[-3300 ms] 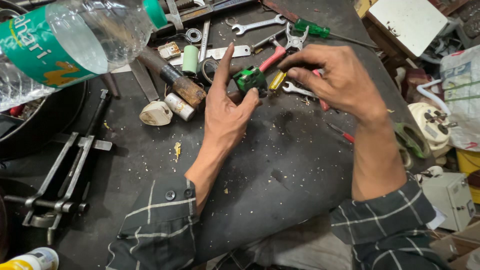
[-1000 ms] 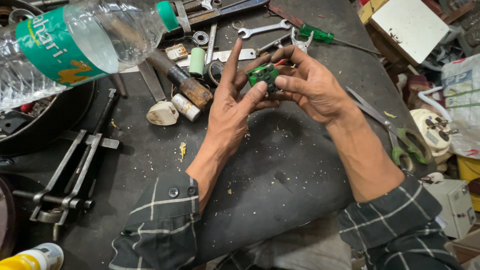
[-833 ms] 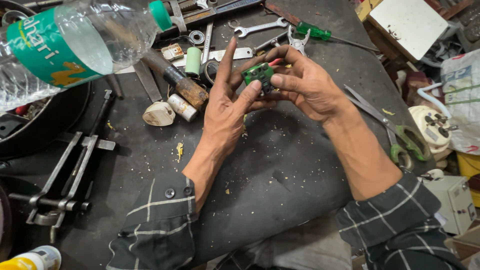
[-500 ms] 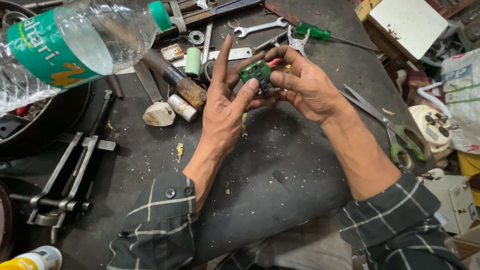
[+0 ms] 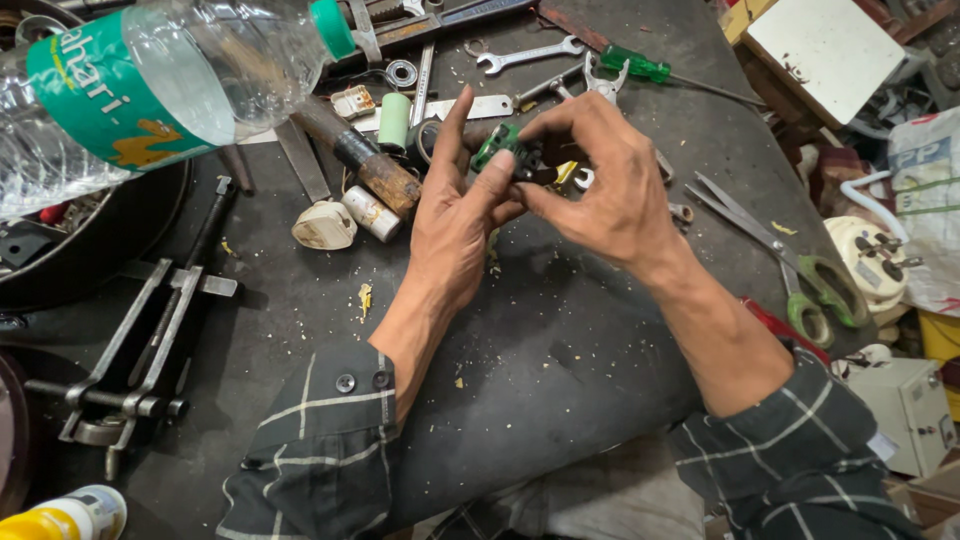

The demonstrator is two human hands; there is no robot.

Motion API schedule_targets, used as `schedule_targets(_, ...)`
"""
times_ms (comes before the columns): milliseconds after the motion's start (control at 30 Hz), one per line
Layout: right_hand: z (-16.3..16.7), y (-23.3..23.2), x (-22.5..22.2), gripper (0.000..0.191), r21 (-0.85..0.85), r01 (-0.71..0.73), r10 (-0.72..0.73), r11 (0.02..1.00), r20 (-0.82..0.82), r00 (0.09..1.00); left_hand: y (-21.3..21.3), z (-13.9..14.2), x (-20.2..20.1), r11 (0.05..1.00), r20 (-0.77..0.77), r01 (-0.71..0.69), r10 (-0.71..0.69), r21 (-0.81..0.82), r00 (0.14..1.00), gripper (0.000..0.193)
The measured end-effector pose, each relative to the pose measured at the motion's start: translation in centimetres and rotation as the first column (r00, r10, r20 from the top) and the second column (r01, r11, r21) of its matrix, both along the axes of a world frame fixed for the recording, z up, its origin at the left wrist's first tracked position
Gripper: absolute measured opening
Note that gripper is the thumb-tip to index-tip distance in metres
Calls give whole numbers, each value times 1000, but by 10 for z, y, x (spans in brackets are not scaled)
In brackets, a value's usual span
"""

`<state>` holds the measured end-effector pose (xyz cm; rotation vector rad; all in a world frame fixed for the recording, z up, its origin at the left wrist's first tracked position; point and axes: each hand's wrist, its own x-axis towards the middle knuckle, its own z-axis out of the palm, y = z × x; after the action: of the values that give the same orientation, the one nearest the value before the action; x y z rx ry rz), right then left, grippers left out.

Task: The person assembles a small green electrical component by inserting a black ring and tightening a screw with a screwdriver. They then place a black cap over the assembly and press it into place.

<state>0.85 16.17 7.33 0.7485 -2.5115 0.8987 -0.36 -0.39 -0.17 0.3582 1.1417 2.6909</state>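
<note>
Both my hands meet over the dark workbench [image 5: 560,350]. My left hand [image 5: 455,215] is palm up with its fingers spread, and its thumb presses a small green circuit board [image 5: 497,147]. My right hand [image 5: 605,185] comes in from the right and pinches the same green part with fingertips and thumb. A dark piece sits against the board, partly hidden by my fingers. Both sleeves are dark plaid.
A clear plastic bottle [image 5: 150,85] with a green label lies at the top left. Wrenches [image 5: 525,55], a green-handled screwdriver [image 5: 640,68], a rusty bar [image 5: 365,160], a white plug [image 5: 323,226], scissors [image 5: 790,270] and a metal puller [image 5: 135,350] litter the bench.
My right hand left the red-handled tool on the bench and joined my left hand on the green board. Both hands have since held it nearly still, only shifting slightly.
</note>
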Motion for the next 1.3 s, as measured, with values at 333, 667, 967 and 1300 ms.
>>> schedule_targets(333, -8, 29, -7, 39, -524, -67, 218, 849, 233, 948, -3, 8, -2, 977, 91, 107, -126, 186, 988, 66)
schedule_targets(667, -12, 49, -16, 37, -780, -19, 363, 625, 269, 892, -7, 19, 3, 964, 99, 113, -140, 239, 985, 64)
schedule_targets(967, -11, 52, -20, 39, -811, 63, 362, 582, 327, 873, -10, 30, 8, 954, 40, 156, -171, 257, 984, 71)
schedule_targets(1300, -9, 52, -21, 37, -765, 55, 333, 642, 342, 879, -10, 30, 7, 955, 61, 153, -174, 255, 983, 69)
